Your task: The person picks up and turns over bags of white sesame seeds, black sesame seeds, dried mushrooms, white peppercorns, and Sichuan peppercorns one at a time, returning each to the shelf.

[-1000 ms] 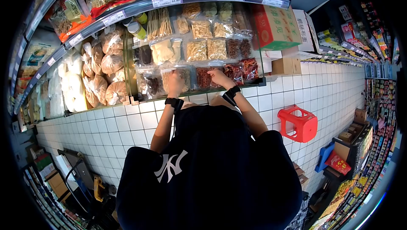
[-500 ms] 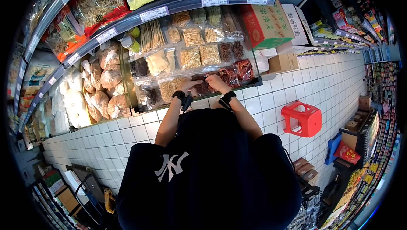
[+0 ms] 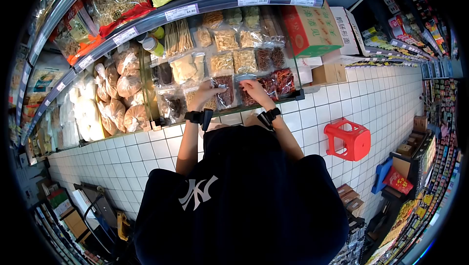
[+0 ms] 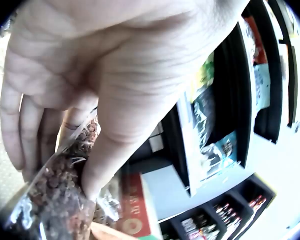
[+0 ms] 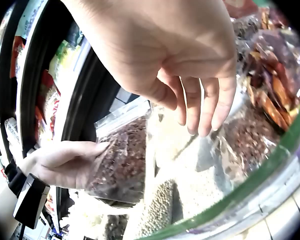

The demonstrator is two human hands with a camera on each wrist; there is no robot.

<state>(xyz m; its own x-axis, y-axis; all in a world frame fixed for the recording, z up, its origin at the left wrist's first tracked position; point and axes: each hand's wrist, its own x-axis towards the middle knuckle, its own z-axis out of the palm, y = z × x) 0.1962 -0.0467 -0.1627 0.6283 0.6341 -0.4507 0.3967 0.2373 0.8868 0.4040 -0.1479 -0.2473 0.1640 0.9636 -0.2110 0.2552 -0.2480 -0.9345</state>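
My left hand (image 3: pixel 202 95) pinches the side of a clear zip bag of reddish-brown peppercorns (image 3: pixel 225 90), thumb on one face and fingers behind. In the right wrist view this bag (image 5: pixel 121 162) stands upright, its zip edge at the top. My right hand (image 5: pixel 182 60) hangs over the display bin with loosely bent fingers and nothing between them. Under it lie another bag of reddish-brown peppercorns (image 5: pixel 252 134) and bags of dried red chillies (image 3: pixel 285 80). A bag of small pale grains (image 5: pixel 160 205) lies near the bin's front.
A glass-edged bin holds rows of bagged dried goods (image 3: pixel 245 61). Tied brown bags (image 3: pixel 115 113) fill the section at left. A shelf edge with price tags (image 3: pixel 181 11) curves above. A red and green carton (image 3: pixel 311 30) stands at right, a red stool (image 3: pixel 348 139) on the tiled floor.
Both hands came together over the peppercorn bags, then parted. My left hand now has a peppercorn bag lifted and drawn left; the right hand has let go and moved slightly right.
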